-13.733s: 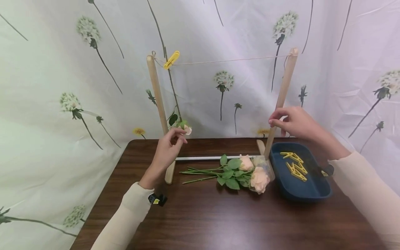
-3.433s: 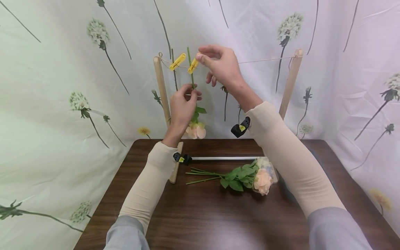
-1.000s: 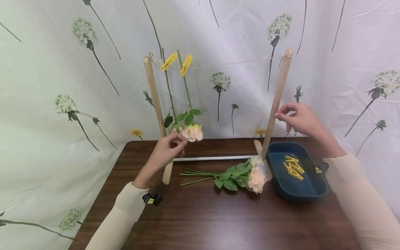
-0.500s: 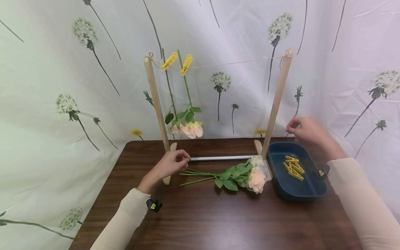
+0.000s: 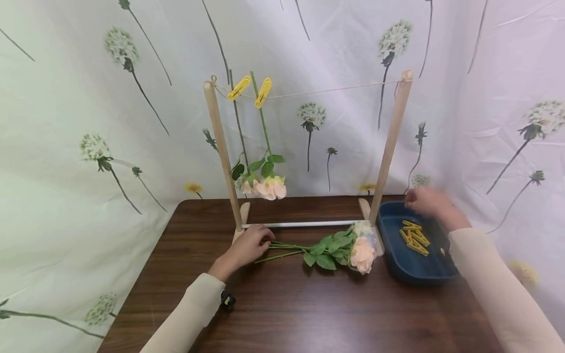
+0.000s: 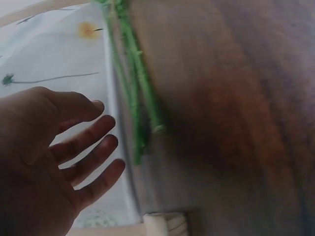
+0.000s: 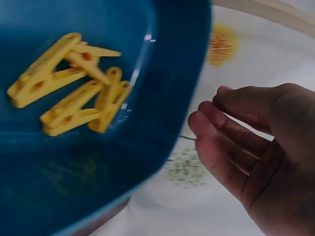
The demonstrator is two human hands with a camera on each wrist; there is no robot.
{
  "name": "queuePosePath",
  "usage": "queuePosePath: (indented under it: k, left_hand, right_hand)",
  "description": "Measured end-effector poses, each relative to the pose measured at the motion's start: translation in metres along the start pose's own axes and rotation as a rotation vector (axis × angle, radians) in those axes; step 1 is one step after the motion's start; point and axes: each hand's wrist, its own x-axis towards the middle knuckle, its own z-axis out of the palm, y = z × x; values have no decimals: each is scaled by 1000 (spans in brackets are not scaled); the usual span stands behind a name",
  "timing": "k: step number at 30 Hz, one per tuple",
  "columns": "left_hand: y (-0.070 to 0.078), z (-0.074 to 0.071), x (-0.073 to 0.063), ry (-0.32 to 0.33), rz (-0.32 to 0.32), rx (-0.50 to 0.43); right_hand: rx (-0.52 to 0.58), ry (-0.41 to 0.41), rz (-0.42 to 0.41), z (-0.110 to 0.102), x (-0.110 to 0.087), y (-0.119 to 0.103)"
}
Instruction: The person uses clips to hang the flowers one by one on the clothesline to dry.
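My left hand (image 5: 251,243) is low over the table by the cut ends of several green rose stems (image 5: 289,246). In the left wrist view its relaxed fingers (image 6: 96,157) are apart from those stems, with nothing in them. The pale peach rose heads (image 5: 363,255) lie at the right end of the bunch. My right hand (image 5: 430,203), slightly blurred, is over the back rim of a blue tray (image 5: 423,275). Several yellow clothespins (image 5: 414,238) lie in it. In the right wrist view the loosely bent fingers (image 7: 216,147) hold nothing.
A wooden frame (image 5: 390,147) stands at the table's back, a string (image 5: 326,90) between its posts. Two roses (image 5: 271,188) hang head-down from it by yellow clothespins (image 5: 263,92). A white rod (image 5: 309,224) joins the feet, behind the loose stems.
A second rose has been clipped on the string since the earliest frame. Over the last second my left hand has come down from the hanging blooms to the stems; my right hand has lowered toward the tray.
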Motion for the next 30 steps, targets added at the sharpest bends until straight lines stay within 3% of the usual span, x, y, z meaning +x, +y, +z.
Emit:
queuePosePath:
  k: [5, 10, 16, 30]
  left_hand:
    - [-1, 12, -2, -22, 6, 60]
    - [-1, 16, -3, -10, 11, 82]
    - [-3, 19, -1, 5, 18, 111]
    - [-2, 18, 1, -32, -60, 8]
  right_hand:
    - [-52, -19, 32, 18, 2, 7]
    - [-68, -94, 106, 30, 2, 11]
    - [-64, -169, 130, 38, 3, 14]
    - [-65, -224, 177, 44, 2, 13]
